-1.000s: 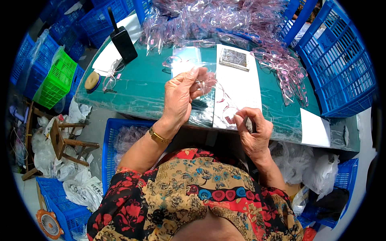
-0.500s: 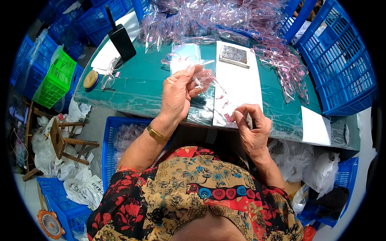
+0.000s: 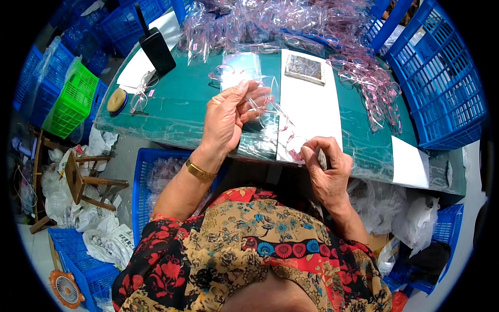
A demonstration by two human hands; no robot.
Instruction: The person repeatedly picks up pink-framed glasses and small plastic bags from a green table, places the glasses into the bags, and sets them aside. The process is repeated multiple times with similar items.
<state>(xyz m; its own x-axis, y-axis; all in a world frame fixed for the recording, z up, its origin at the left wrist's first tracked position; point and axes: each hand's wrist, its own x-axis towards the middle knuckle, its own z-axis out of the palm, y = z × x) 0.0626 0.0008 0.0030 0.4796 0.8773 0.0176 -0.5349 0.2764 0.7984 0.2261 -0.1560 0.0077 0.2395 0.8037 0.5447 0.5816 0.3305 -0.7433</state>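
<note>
Thin pink-tinted eyeglasses (image 3: 285,123) stretch between my two hands over the near edge of the table. My left hand (image 3: 226,117) pinches a clear plastic sleeve (image 3: 273,86) between thumb and fingers; one end of the eyeglasses lies in or against it, and the glare hides which. The fingers of my right hand (image 3: 331,166) are closed on the other end, near a small pink tag. Something small and greyish shows inside that hand, too hidden to name. Beyond my left hand, another pair of glasses (image 3: 222,73) lies beside a stack of clear sleeves (image 3: 243,62).
A heap of bagged pink glasses (image 3: 291,23) covers the back of the green table (image 3: 182,104). White paper (image 3: 314,112) bears a flat rectangular block (image 3: 305,69). At left are a black handheld device (image 3: 157,52) and a round pad (image 3: 117,101). A blue crate (image 3: 436,78) stands right.
My left hand has shifted slightly left and nearer, its fingers spread more behind the sleeve. The glasses between the hands show more plainly. My right hand has hardly moved.
</note>
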